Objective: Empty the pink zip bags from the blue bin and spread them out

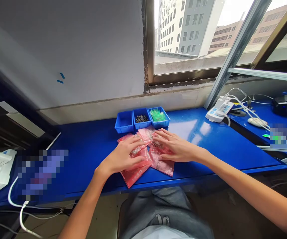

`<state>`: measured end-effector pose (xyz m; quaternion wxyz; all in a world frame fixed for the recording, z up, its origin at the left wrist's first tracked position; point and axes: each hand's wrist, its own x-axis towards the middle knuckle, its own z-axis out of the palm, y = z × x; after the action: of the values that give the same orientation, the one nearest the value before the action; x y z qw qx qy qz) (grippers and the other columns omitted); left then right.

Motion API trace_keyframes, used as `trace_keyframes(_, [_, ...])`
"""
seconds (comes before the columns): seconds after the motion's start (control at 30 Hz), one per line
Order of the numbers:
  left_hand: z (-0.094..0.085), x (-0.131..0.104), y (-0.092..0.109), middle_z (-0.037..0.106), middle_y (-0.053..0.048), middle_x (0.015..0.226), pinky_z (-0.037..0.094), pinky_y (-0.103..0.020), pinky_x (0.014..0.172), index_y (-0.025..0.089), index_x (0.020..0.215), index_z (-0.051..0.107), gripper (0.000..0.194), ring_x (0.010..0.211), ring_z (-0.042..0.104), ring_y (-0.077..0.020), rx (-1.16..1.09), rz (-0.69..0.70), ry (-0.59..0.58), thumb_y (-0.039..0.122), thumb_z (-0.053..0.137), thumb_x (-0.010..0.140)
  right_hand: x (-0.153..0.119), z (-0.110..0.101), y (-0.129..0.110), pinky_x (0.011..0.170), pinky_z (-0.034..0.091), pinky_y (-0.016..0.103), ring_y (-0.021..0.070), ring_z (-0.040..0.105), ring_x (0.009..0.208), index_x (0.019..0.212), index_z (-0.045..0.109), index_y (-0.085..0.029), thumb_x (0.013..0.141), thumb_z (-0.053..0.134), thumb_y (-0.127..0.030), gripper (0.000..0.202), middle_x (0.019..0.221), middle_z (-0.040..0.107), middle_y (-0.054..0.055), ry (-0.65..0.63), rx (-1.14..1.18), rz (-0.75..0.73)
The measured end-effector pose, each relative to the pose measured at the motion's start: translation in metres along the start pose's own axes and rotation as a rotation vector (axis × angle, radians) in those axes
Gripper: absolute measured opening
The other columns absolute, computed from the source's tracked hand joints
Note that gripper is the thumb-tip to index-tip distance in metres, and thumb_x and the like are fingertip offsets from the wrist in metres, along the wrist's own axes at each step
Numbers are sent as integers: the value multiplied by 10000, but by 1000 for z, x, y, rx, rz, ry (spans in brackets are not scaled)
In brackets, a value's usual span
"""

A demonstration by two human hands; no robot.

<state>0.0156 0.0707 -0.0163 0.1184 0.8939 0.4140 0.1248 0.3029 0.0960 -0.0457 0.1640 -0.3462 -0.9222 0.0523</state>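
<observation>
Both hands lie flat, fingers spread, on a loose pile of pink bags (143,162) on the blue tabletop (84,149) — the left hand (123,156) on the near-left bags, the right hand (174,146) on the far-right ones, fingertips almost meeting. The bags' long axes mostly run diagonally from the near edge away. Just beyond the fingertips stand three blue bins (142,120) — whether either hand pinches a bag I cannot tell.

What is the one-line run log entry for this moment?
left hand: flat on pink plastic bags | right hand: flat on same | three blue bins behind
</observation>
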Motion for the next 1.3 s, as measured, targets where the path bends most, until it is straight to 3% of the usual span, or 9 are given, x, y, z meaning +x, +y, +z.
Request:
trace_keyframes(0.13, [20, -19, -1, 326, -39, 1658, 246, -620, 1229, 385, 1523, 445, 653, 1531, 271, -374, 72, -75, -6, 650, 552, 937, -10, 10, -8, 1224, 291, 570, 385, 216, 1548, 1597, 351, -198, 972, 490, -631, 773, 1652, 321, 146, -39, -43, 35])
trace_keyframes(0.27, [32, -20, 3, 319, -58, 1658, 290, -625, 1203, 390, 1566, 363, 648, 1518, 300, -368, 127, -123, 50, 638, 478, 978, -6, 9, -11, 1198, 336, 561, 380, 290, 1521, 1559, 417, -178, 985, 456, -636, 735, 1622, 374, 164, -36, -94, 24])
trace_keyframes(0.43, [21, -22, 3, 460, -111, 1556, 365, -574, 1173, 347, 1519, 458, 652, 1448, 416, -337, 160, -108, 118, 653, 527, 948, 1, 4, -12, 1092, 456, 552, 377, 407, 1446, 1518, 466, -172, 979, 448, -661, 727, 1561, 458, 181, -32, -171, 47])
trace_keyframes(0.77, [15, -51, 0, 355, -76, 1631, 337, -664, 1166, 414, 1474, 519, 709, 1514, 262, -453, 98, -130, 89, 677, 676, 835, 13, -7, -2, 1061, 471, 546, 377, 447, 1390, 1430, 556, -186, 978, 539, -554, 583, 1492, 507, 189, 67, -196, -3])
trace_keyframes(0.87, [-13, -29, 1, 465, -69, 1552, 443, -528, 1136, 383, 1455, 545, 617, 1420, 457, -364, 30, -102, 192, 632, 629, 897, 35, -20, 12, 1038, 474, 495, 323, 531, 1268, 1333, 626, -174, 1017, 514, -423, 418, 1383, 586, 176, 177, -175, 3])
trace_keyframes(0.97, [-42, 17, -4, 647, -60, 1288, 507, -397, 1055, 325, 1385, 616, 446, 1173, 641, -255, 48, -125, 379, 484, 597, 969, 64, -24, 31, 962, 482, 436, 273, 605, 1049, 1151, 714, -159, 1012, 527, -283, 265, 1142, 697, 146, 231, -174, 73])
trace_keyframes(1.03, [-50, 51, -15, 682, -62, 1136, 528, -364, 977, 292, 1337, 659, 384, 1057, 670, -242, 146, -200, 374, 361, 621, 961, 80, -19, 41, 909, 478, 411, 255, 602, 927, 1042, 747, -144, 992, 544, -220, 222, 1004, 717, 131, 236, -183, 140])
trace_keyframes(1.17, [-41, 93, -49, 680, -65, 1058, 515, -346, 903, 307, 1194, 749, 294, 1000, 660, -262, 315, -222, 131, 338, 683, 909, 86, 0, 53, 908, 467, 405, 259, 570, 951, 1067, 760, -180, 998, 537, -228, 238, 1014, 723, 112, 307, -145, 98])
trace_keyframes(1.3, [-22, 94, -80, 676, -62, 1035, 505, -286, 839, 298, 1245, 727, 314, 948, 652, -214, 213, -100, 118, 332, 550, 988, 80, 11, 57, 904, 443, 425, 268, 546, 970, 1149, 751, -197, 1017, 488, -246, 298, 1045, 737, 104, 311, -126, 57])
